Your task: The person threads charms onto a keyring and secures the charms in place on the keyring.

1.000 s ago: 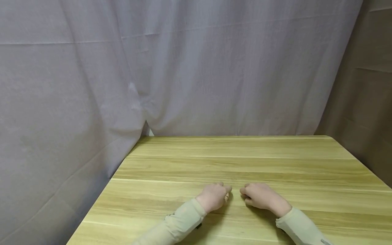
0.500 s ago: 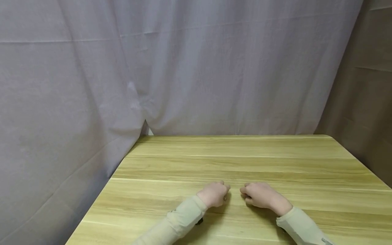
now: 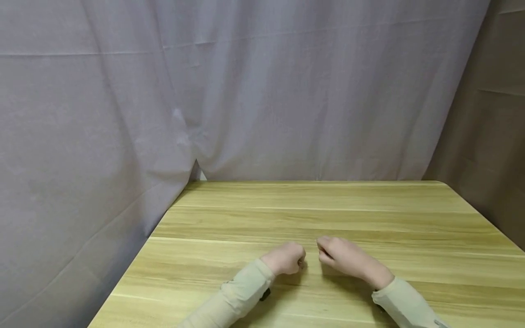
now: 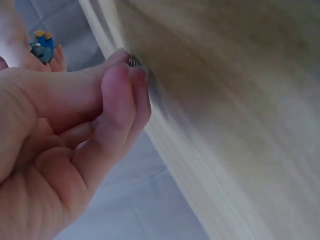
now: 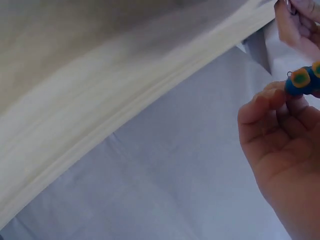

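Observation:
Over the middle of the table, the left hand (image 3: 285, 258) and right hand (image 3: 347, 258) face each other with a narrow gap between. In the left wrist view, the left thumb and fingers pinch a small dark metal ring (image 4: 132, 61), mostly covered by the fingertips. The right hand grips a small blue charm (image 5: 302, 82) with orange and green spots and a tiny wire loop at its end, partly cut off by the right wrist view's edge. From the left wrist camera the blue and yellow charm appears behind the left hand. The head view hides both items.
A wood-grain table (image 3: 262, 209) spreads under both hands. Grey curtain (image 3: 287, 91) hangs behind its far edge and along the left, and a brown cloth (image 3: 488, 114) hangs at the right. Pale sleeves (image 3: 248, 291) cover the forearms.
The right hand has shifted slightly away from the body and to the left. The left hand has rolled a little, its fingers now curled more tightly near the same spot.

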Action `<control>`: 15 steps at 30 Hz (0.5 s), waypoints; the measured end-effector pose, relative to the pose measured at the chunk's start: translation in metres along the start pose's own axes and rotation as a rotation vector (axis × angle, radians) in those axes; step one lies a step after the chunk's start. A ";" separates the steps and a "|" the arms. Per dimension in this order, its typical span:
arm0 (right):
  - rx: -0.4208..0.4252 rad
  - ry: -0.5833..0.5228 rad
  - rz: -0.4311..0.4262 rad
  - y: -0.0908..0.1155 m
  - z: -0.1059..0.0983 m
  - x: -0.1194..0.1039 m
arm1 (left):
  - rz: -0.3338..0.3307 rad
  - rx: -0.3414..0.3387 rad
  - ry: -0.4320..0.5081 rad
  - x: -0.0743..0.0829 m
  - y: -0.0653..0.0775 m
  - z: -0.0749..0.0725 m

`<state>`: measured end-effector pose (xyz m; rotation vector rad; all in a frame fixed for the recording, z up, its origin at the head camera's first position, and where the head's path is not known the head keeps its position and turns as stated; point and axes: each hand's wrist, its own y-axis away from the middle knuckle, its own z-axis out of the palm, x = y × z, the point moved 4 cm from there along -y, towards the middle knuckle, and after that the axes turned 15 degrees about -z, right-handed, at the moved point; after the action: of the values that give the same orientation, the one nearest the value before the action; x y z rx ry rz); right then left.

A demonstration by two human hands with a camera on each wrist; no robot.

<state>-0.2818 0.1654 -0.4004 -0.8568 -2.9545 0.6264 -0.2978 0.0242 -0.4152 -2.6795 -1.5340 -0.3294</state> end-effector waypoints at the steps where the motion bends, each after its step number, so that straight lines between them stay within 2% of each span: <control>1: 0.024 -0.017 -0.011 0.000 -0.002 0.000 | 0.002 -0.001 0.015 0.000 0.000 -0.002; 4: 0.076 -0.065 -0.027 0.000 -0.009 0.002 | 0.010 -0.012 0.097 -0.002 0.001 -0.010; 10: 0.250 -0.052 -0.101 -0.001 -0.022 0.003 | 0.014 -0.101 0.409 -0.009 0.001 -0.029; 13: 0.338 -0.056 -0.123 -0.004 -0.030 0.003 | 0.023 -0.080 0.550 -0.013 0.002 -0.044; 15: 0.366 -0.068 -0.120 -0.005 -0.035 0.002 | 0.018 -0.043 0.620 -0.016 0.003 -0.054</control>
<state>-0.2823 0.1757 -0.3660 -0.6305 -2.7837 1.1587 -0.3120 0.0019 -0.3652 -2.2800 -1.3063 -1.0751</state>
